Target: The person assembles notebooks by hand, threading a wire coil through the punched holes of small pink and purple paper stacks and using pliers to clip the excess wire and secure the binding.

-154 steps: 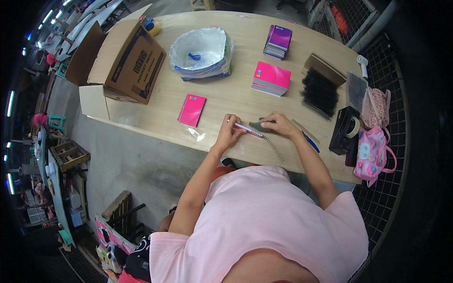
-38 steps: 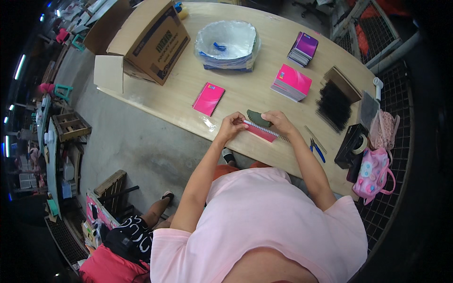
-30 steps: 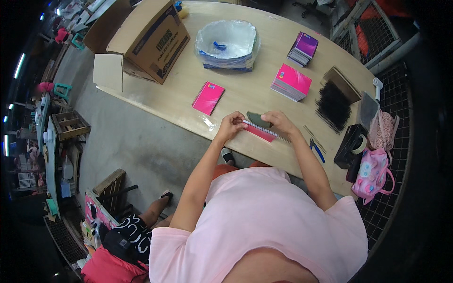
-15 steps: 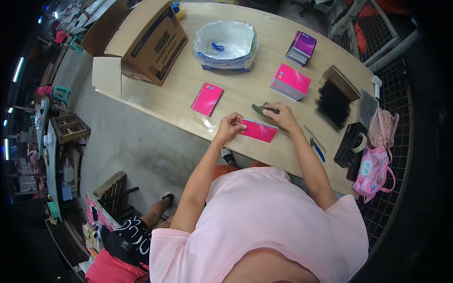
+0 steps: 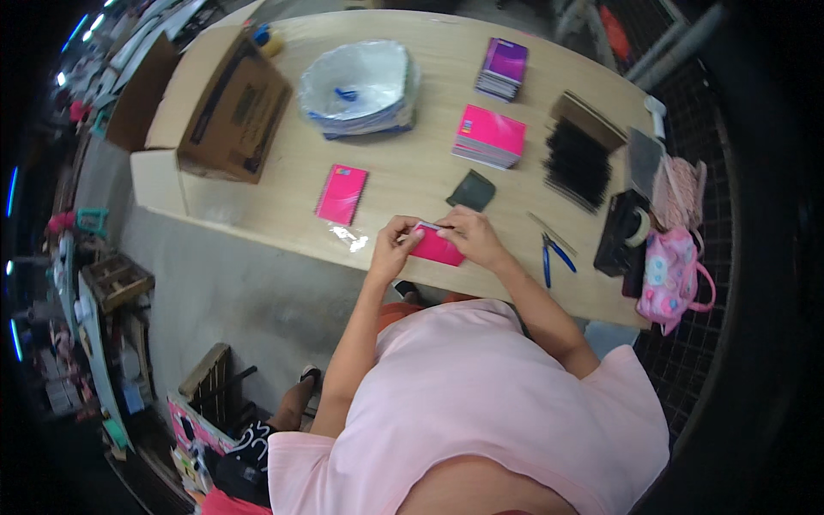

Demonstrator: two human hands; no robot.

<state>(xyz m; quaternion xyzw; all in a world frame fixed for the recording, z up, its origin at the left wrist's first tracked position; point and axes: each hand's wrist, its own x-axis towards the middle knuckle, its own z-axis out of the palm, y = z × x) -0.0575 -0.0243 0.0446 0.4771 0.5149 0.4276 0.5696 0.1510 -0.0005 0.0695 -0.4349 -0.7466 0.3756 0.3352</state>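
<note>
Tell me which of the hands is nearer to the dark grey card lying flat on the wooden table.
Right. The right hand sits just below the dark grey card, gripping a pink booklet; the left hand holds the booklet's other end, farther off.

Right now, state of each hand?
Left hand: closed on the left edge of the pink notebook.
Right hand: closed on the same notebook's top edge; whether it also pinches something thin cannot be told.
</note>
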